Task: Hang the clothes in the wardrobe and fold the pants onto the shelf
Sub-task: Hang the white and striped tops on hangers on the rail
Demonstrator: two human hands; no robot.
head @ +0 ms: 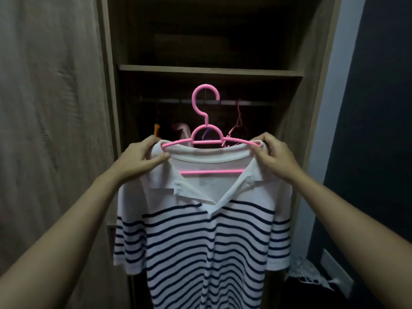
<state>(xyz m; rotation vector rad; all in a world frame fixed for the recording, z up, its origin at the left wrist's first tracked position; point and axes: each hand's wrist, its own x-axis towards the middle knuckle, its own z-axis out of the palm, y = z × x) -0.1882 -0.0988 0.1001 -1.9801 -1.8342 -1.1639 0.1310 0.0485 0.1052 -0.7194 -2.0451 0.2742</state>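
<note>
Head view: striped polo shirt (pixel 200 230) hung on a pink plastic hanger (pixel 207 142), held up in front of the open wardrobe (pixel 109 63), its hook not yet on the rail (pixel 178 101).
Left hand (pixel 142 157): thumb and fingers pinched the shirt's shoulder and the hanger's end together.
Right hand (pixel 274 155): fingers curled round the other hanger end and the cloth over it.
Shirt handling: judged light, soft and limp; it kept no shape of its own and could slide off a smooth arm if the hanger tilted.
Hanger handling: judged light and stiff; its hook stood free above the collar (pixel 200 158).
Where to hold: probably the hanger's neck just under the hook, kept level, leaving the hook clear for the rail.
Inside the wardrobe: other hangers (pixel 238 121) hung in shadow, a shelf (pixel 209 71) above.
</note>
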